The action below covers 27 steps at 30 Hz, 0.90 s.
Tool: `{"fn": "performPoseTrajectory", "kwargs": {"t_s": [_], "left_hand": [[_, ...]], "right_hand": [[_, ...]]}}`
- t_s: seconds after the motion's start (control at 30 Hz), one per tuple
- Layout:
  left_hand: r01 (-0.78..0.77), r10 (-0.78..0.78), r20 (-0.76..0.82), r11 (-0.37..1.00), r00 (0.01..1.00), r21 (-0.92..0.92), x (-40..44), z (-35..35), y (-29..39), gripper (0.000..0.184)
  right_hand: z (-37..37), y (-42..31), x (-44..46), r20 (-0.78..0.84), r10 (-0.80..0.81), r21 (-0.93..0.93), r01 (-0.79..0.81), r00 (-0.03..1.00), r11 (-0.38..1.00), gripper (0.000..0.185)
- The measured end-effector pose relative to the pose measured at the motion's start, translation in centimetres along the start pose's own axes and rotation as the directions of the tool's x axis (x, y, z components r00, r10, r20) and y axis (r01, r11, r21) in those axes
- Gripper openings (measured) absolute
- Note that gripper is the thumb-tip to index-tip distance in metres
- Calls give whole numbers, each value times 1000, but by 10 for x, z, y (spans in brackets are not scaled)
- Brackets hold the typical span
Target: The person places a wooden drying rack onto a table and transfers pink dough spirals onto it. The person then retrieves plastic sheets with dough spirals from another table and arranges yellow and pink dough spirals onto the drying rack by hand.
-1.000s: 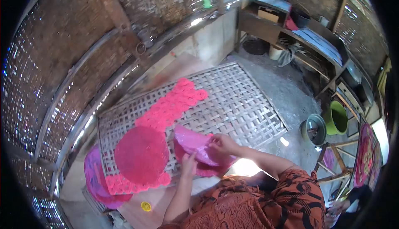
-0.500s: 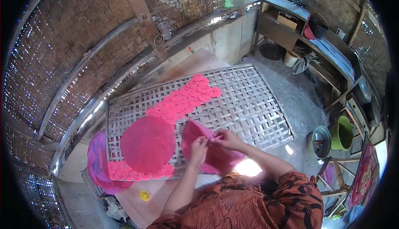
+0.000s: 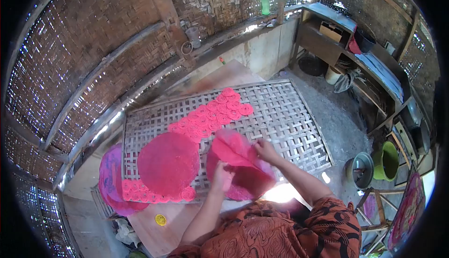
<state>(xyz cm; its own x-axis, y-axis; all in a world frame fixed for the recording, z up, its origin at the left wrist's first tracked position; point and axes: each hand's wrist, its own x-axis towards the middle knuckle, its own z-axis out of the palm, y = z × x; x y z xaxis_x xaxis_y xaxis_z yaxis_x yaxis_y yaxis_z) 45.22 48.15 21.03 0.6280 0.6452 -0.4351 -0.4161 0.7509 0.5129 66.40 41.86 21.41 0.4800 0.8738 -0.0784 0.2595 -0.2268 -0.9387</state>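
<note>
A thin pink round sheet, with one layer lifted and folded, is between my hands above the woven bamboo rack. My left hand is closed on its near left edge, thumb on top. Closed at the raised layer's right edge is my right hand. A darker pink disc lies beneath the lifted layer. To the left, a flat pink disc rests on the rack, partly covering pink coiled rosettes. More rosettes show at the near left edge.
Purple-pink discs lie under the rack's left side. A small yellow round piece sits on the board. On the floor at right stand a grey bucket and a green tub. A shelf bench lines the far wall.
My hands were together at the sheet's upper edge; now they are apart. The right hand has moved right and up, and a layer of the sheet has opened out.
</note>
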Motion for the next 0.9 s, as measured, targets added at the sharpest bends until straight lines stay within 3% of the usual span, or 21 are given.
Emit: {"fn": "performPoseTrajectory", "kwargs": {"t_s": [0.03,0.13,0.2,0.23,0.33,0.37,0.43,0.5,0.57,0.63,0.67,0.73,0.77,0.8,0.83,0.87,0.9], "left_hand": [[2,-2,-9,1000,1000,-10,-5,-6,0,23],[-41,40,-27,999,999,-32,-23,-19,15,38],[-48,43,-85,997,995,-66,-41,-30,31,39],[-37,24,-120,993,992,-110,-51,-42,42,37],[-164,162,-262,986,951,16,-72,-89,80,36],[-240,246,-338,969,908,62,-79,-104,94,36],[-332,349,-337,937,874,109,-113,-83,141,36],[-414,478,-235,868,846,274,-138,-72,186,38],[-533,634,-122,726,763,434,-162,-88,228,32],[-644,794,-15,503,608,577,-178,-122,259,28],[-668,845,0,424,535,612,-181,-141,266,26],[-632,872,-156,450,464,632,-183,-181,265,33],[-601,876,-295,478,382,641,-179,-203,261,40],[-604,880,-297,472,371,642,-176,-217,251,40],[-655,815,-311,578,489,486,-170,-230,240,38],[-670,740,-296,672,603,316,-164,-246,228,35],[-582,698,-330,714,636,389,-158,-276,213,35]], "right_hand": [[-8,5,6,-17,116,82,-114,993,990,24],[-40,53,35,-95,188,76,-181,978,981,26],[-58,124,65,-136,201,-95,-215,970,972,28],[-63,127,62,-130,204,-98,-217,970,971,28],[-67,113,51,-221,154,-514,-249,963,821,24],[-63,103,45,-214,157,-515,-249,964,820,24],[-52,75,29,-199,-148,-692,-32,969,721,22],[-39,61,27,-134,-122,-699,-7,983,715,19],[-23,54,25,13,-121,-578,106,993,809,18],[-9,51,21,5,-104,-588,87,995,804,17],[-9,59,25,66,-172,-613,176,983,770,19],[-11,82,34,141,-237,-628,272,961,729,22],[-16,94,44,1,-88,-694,64,996,718,26],[-22,102,49,-149,56,-725,-148,987,673,30],[-30,97,46,-167,136,-692,-214,977,689,37],[-35,110,48,-184,63,-655,-170,981,736,38],[-38,125,52,-205,-9,-618,-123,979,776,39]]}}
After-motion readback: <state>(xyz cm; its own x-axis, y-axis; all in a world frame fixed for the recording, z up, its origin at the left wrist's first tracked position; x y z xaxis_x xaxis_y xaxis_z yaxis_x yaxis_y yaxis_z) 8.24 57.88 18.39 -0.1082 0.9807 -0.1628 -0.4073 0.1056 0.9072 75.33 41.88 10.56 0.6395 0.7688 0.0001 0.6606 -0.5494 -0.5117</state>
